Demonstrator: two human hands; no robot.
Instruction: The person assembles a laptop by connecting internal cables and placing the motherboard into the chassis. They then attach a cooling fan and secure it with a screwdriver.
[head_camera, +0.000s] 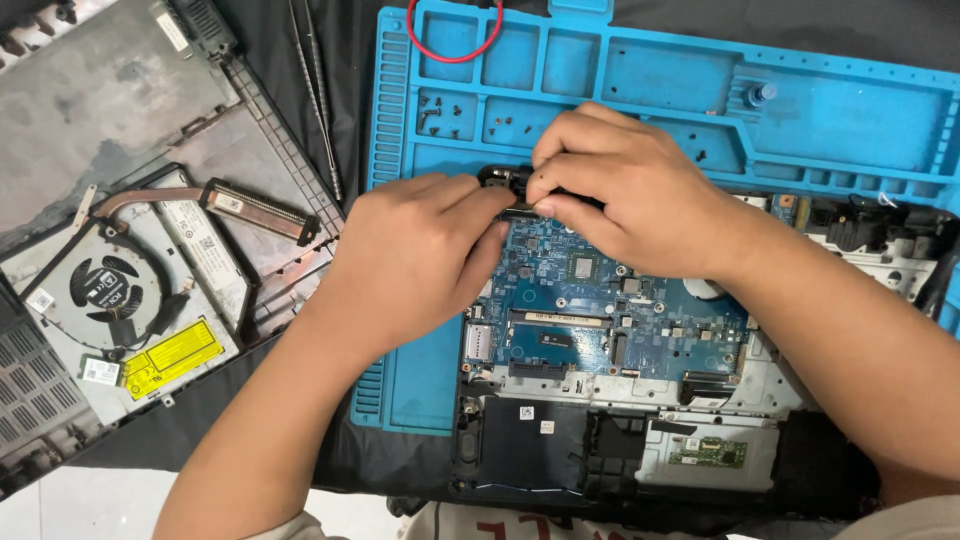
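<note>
Blue silicone mat (860, 130) is being used as the work surface, with an opened laptop (620, 440) lying across its lower half. At nine o'clock a removed cover (110, 110) is resting with a fan (105, 290) on it. The blue board (600, 300) is being exposed at the centre. At its twelve o'clock edge a small black part (503, 179) is being pinched by both hands: the left hand (415, 260) with narrowed fingers, the right hand (625, 190) curled closed over it. Tiny screws (440, 112) are being kept in a mat compartment at eleven o'clock.
</note>
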